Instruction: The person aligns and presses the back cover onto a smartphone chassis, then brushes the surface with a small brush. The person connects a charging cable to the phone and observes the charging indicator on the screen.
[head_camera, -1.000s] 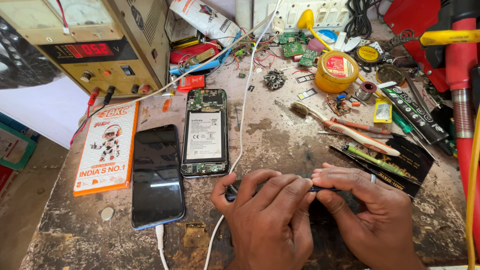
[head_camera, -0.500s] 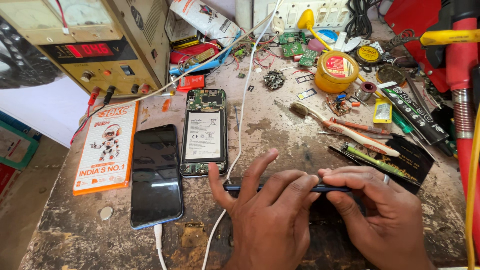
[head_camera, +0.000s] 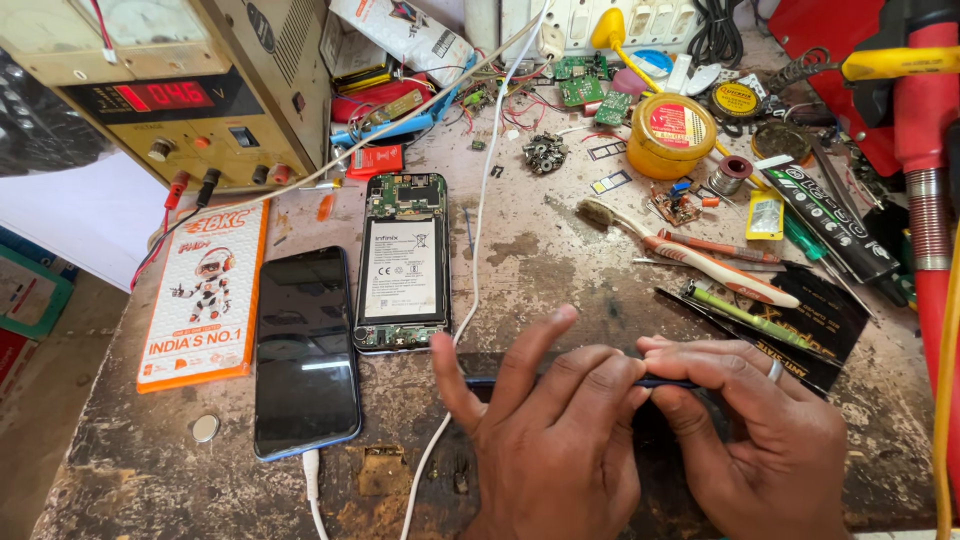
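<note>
Both hands (head_camera: 650, 430) pinching a thin dark tool (head_camera: 480, 381); orange-and-white box (head_camera: 203, 295) far left.

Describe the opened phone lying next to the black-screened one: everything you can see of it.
The opened phone lies flat, back cover off, long axis running away from the camera. A pale battery with printed markings fills its middle; bare green circuit board shows at the far end and a narrower strip at the near end. It rests on the worn workbench, close beside the black-screened phone on its left. A white cable runs along its right edge. Neither hand touches it; the left hand is nearest.
</note>
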